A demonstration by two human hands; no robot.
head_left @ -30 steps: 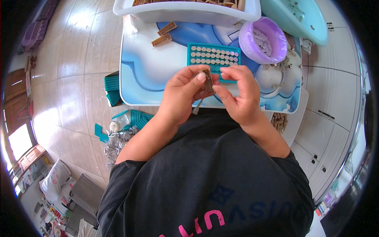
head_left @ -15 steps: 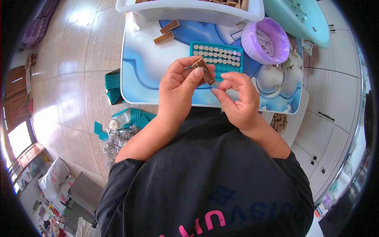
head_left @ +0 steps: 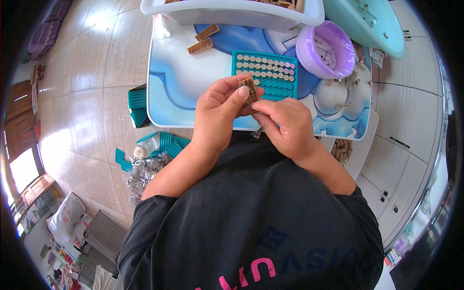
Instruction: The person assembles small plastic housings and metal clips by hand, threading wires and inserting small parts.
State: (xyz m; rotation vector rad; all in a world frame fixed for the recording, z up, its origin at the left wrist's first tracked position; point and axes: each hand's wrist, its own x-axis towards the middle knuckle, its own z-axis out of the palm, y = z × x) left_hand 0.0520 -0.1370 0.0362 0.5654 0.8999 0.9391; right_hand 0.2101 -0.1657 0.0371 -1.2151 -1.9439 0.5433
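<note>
My left hand [head_left: 215,112] grips a small brown oblong plastic casing [head_left: 251,92], thumb on its open face. Against the casing's lower end press the thumb and forefinger of my right hand [head_left: 289,124], closed in a pinch. From under those fingers pokes a small dark piece [head_left: 257,132]; most of it is hidden. Just beyond my hands lies a teal tray [head_left: 295,92] with rows of round pale discs [head_left: 266,67] in its far part and bare round slots nearer me. Two more brown casings [head_left: 200,46] rest on the table at the far left.
A white tub [head_left: 232,17] of brown parts stands at the table's far edge. Right of the tray are a lilac lined basket [head_left: 309,54] of white pieces and a mint basin [head_left: 386,36]. Teal trays [head_left: 166,142] and a bottle [head_left: 143,149] are at my left.
My right hand has moved left to meet the casing's lower end. The casing has turned more upright in my left hand, and the dark piece now shows below my right fingers.
</note>
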